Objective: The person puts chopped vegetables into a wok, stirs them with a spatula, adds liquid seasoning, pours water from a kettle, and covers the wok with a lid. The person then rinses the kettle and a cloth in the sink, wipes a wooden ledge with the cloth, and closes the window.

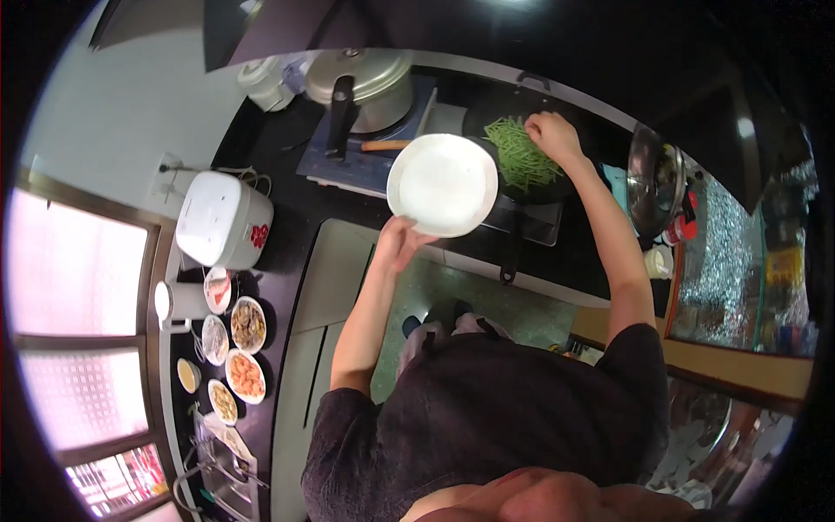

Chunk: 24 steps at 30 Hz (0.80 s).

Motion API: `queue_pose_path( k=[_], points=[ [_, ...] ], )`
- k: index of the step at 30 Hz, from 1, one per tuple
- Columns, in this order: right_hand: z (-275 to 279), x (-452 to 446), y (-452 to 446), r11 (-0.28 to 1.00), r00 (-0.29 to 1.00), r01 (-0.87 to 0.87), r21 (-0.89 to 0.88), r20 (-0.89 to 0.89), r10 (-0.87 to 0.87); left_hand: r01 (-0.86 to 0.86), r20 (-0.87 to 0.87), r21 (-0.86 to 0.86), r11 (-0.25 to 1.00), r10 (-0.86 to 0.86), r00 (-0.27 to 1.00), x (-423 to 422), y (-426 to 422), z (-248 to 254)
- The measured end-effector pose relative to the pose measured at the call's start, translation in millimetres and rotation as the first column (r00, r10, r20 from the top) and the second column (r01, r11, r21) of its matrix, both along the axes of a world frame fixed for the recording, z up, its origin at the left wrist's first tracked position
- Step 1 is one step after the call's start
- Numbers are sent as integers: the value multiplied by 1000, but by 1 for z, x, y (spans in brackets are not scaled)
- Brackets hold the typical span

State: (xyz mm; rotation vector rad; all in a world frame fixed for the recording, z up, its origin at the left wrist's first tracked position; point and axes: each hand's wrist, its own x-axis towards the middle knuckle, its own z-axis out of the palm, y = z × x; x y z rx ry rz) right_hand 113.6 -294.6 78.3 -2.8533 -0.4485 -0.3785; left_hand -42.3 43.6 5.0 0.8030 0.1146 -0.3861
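Observation:
My left hand (400, 244) grips the near rim of a white dish (444, 184), tilted so its bare inside faces me. The dish is held over the counter's front edge, just left of the pan. Thin cut green beans (522, 155) lie heaped in a dark frying pan (511, 257) on the stove, its handle pointing toward me. At the right side of the heap, my right hand (554, 137) has its fingers curled down by the beans. Whether a bean is pinched between them is hidden.
A pressure cooker (370, 91) stands on the left burner, near a wooden handle (385, 145). Left are a white rice cooker (224, 219), a white jug (180, 302) and several plates of food, including shrimp (246, 377). A steel lidded pot (654, 178) stands right.

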Motion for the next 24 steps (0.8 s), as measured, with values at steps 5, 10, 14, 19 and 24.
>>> queue_pose_path(
  k=[5,10,14,19,24],
  points=[
    [-31,-18,63,878,866,-103,468,-392,310,-158,-44,54,986,161,986,-87,70,-15],
    [-65,-15,177,722,577,41,690,-606,547,-362,-79,163,918,378,922,-160,148,-42],
    [-104,18,257,661,654,331,673,-669,353,-521,-110,212,827,550,828,-195,197,-73],
    [-155,62,301,488,675,560,670,-710,200,-727,-189,151,670,742,644,-205,252,-121],
    [-168,46,310,224,767,580,784,-617,176,-805,-233,67,590,793,562,-204,297,-167]
  ],
)
